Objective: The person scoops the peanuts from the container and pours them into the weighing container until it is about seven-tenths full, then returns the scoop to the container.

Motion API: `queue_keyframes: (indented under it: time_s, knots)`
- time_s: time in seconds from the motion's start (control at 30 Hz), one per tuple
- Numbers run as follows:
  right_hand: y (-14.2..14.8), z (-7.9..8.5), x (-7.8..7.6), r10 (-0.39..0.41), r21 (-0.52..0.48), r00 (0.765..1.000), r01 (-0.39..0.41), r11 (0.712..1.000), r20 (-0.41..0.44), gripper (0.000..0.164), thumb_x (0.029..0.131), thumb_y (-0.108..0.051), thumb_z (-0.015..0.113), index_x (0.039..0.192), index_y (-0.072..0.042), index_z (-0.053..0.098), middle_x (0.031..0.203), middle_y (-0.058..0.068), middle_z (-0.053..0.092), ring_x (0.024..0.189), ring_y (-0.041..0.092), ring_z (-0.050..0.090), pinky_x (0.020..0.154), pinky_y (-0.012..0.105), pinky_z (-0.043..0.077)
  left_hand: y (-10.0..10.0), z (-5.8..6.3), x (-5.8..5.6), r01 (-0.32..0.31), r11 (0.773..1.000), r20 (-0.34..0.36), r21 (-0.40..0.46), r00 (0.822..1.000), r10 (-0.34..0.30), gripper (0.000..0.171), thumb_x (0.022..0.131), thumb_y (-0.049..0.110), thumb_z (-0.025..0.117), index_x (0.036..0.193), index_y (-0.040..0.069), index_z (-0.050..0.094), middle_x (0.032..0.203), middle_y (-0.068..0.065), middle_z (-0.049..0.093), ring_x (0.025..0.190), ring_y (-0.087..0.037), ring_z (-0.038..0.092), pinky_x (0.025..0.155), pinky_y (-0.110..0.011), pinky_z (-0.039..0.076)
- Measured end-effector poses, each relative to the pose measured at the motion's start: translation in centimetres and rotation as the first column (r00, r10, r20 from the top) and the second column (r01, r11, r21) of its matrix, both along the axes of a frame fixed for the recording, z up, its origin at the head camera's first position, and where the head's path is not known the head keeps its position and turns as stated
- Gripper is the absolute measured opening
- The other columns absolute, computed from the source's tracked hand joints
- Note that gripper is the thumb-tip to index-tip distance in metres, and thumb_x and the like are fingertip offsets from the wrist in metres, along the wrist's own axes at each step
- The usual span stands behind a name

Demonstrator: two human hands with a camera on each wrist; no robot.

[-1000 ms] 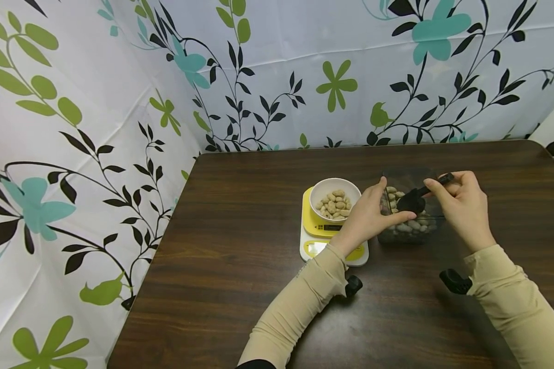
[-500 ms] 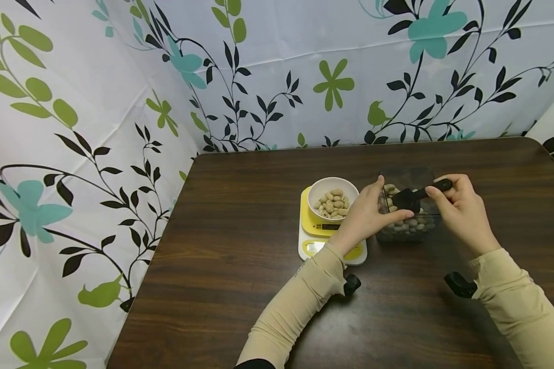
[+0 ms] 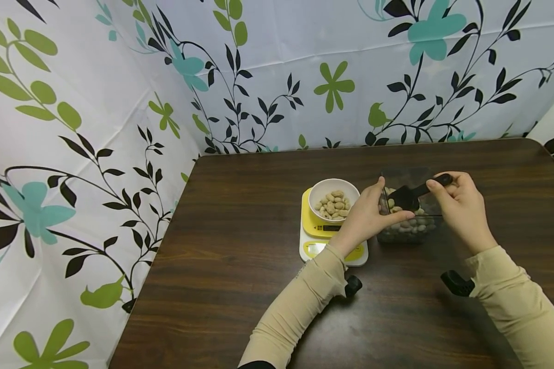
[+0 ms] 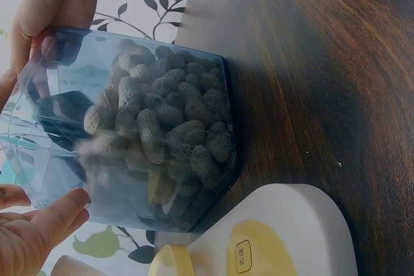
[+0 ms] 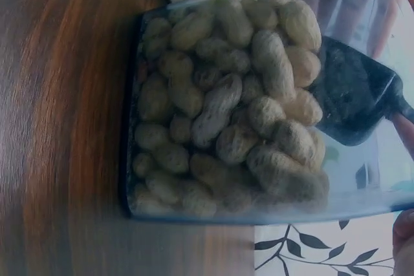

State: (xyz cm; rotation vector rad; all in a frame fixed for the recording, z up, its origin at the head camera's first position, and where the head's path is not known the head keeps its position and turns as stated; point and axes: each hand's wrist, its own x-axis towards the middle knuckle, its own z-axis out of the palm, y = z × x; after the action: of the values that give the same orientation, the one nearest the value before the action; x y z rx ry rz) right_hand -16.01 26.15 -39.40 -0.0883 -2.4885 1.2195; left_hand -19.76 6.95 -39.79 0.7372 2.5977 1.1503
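A clear, square-sided container (image 3: 403, 237) of unshelled peanuts (image 5: 217, 105) stands on the table. My left hand (image 3: 367, 212) holds its near left corner, thumb along the near rim and fingers against the left wall. My right hand (image 3: 463, 207) pinches the handle of a black scoop (image 3: 407, 197) between thumb and fingers over the right rim. The scoop's blade tilts down inside the container, right at the top of the peanuts in the right wrist view. To the left, a white bowl (image 3: 325, 187) with some peanuts (image 3: 333, 206) sits on a yellow and white kitchen scale (image 3: 305, 245).
The dark wooden table (image 3: 240, 246) extends left and in front of the scale. A white curtain (image 3: 277, 66) with leaves and flowers hangs behind and to the left. The left forearm passes close over the scale's front right part, hiding some of it.
The scoop's blade has shifted slightly left in the container, its handle dipping and then rising again in my right hand. My left hand, the bowl and the scale have stayed in place.
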Motion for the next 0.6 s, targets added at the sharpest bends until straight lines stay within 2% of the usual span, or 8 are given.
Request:
queue_keyframes:
  time_s: [0.17,0.27,0.37,0.43,0.53,0.6]
  knots:
    - [0.32,-0.07,0.01,-0.033,-0.080,0.999,0.035,0.996,0.030,0.008,0.096,-0.036,0.049,0.101,-0.033,0.044,0.052,-0.027,0.049,0.055,0.006,0.032,0.051,0.029,0.023,-0.04,0.08,-0.04,0.005,1.000,0.000,0.005,1.000,-0.005,0.093,0.082,0.057,0.060,0.151,0.019,0.010,0.154,0.001,0.026,0.140,-0.011,0.029,0.110,-0.030,0.035]
    - [0.50,-0.39,0.24,-0.025,-0.233,0.999,0.032,0.972,0.032,0.009,0.096,-0.031,0.050,0.102,-0.032,0.043,0.056,-0.022,0.051,0.050,0.004,0.033,0.048,0.028,0.024,-0.13,0.07,-0.06,0.011,1.000,0.010,0.008,1.000,-0.011,0.093,0.082,0.057,0.060,0.151,0.020,0.009,0.154,0.002,0.025,0.141,-0.011,0.028,0.111,-0.030,0.034]
    - [0.46,-0.60,0.36,-0.010,-0.446,1.000,0.005,0.895,-0.009,0.012,0.094,-0.024,0.054,0.103,-0.024,0.046,0.066,-0.017,0.056,0.051,0.002,0.039,0.046,0.025,0.025,-0.20,0.03,-0.07,0.010,1.000,0.023,0.017,1.000,-0.010,0.093,0.082,0.057,0.060,0.151,0.020,0.009,0.154,0.002,0.025,0.141,-0.011,0.027,0.111,-0.030,0.034]
    - [0.40,-0.60,0.33,-0.006,-0.549,0.999,-0.023,0.835,-0.051,0.014,0.092,-0.020,0.057,0.103,-0.019,0.048,0.071,-0.014,0.061,0.055,0.000,0.045,0.048,0.021,0.027,-0.21,0.01,-0.10,0.008,1.000,0.024,0.020,1.000,-0.008,0.093,0.082,0.058,0.060,0.151,0.020,0.009,0.154,0.003,0.025,0.141,-0.010,0.027,0.111,-0.030,0.034]
    - [0.33,-0.64,0.20,-0.029,-0.633,0.996,-0.031,0.773,-0.084,0.018,0.091,-0.021,0.060,0.103,-0.015,0.048,0.071,-0.012,0.065,0.060,-0.001,0.051,0.053,0.015,0.032,-0.22,-0.03,-0.12,0.010,0.999,0.021,0.032,1.000,-0.011,0.093,0.082,0.057,0.060,0.151,0.020,0.010,0.154,0.002,0.026,0.140,-0.010,0.029,0.110,-0.030,0.034]
    - [0.32,-0.77,0.16,-0.046,-0.712,0.993,-0.047,0.701,-0.111,0.019,0.090,-0.019,0.060,0.103,-0.011,0.049,0.072,-0.007,0.066,0.060,0.000,0.055,0.054,0.014,0.034,-0.24,-0.06,-0.11,0.015,0.999,0.017,0.034,1.000,-0.015,0.092,0.083,0.057,0.060,0.151,0.020,0.010,0.154,0.002,0.026,0.140,-0.010,0.030,0.110,-0.030,0.035]
